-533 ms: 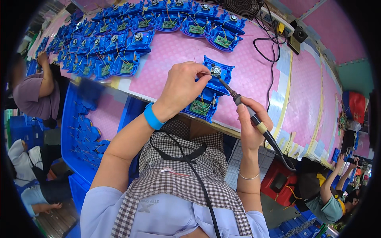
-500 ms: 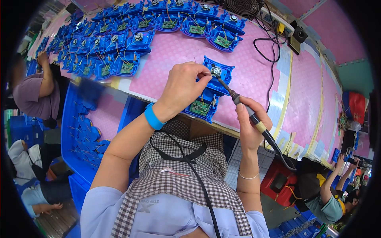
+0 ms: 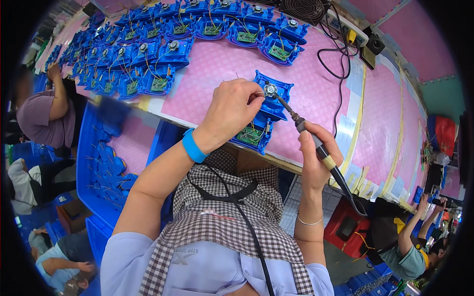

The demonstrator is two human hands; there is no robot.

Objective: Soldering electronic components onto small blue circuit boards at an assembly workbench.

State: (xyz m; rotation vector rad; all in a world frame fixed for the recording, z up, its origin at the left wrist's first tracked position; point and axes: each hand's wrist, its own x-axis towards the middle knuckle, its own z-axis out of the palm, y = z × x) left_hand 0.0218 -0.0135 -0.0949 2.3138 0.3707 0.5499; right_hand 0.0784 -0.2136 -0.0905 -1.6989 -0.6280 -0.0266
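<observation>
On the pink bench mat lies a blue plastic housing (image 3: 283,92) in two joined halves. Its far half carries a round speaker (image 3: 270,90); the near half holds a green circuit board (image 3: 248,135), partly covered by my wrist. My left hand (image 3: 231,112), with a blue wristband, is closed in a pinch on a thin wire (image 3: 258,92) at the speaker's left side. From the right, my right hand (image 3: 318,157) grips a soldering iron (image 3: 341,180) like a pen. Its tip meets the speaker's right edge; whether it touches a terminal is too small to tell.
Rows of similar blue housings (image 3: 212,29) with boards and speakers fill the bench's far left. A blue bin (image 3: 84,182) of blue parts stands at left. Behind are a black fan (image 3: 302,10), a power strip (image 3: 353,29) and loose cables. Other people work at both sides.
The soldering iron and my right hand have shifted slightly right. The housing sits a touch farther right in the picture. My left hand keeps its pinch. People at lower left have moved.
</observation>
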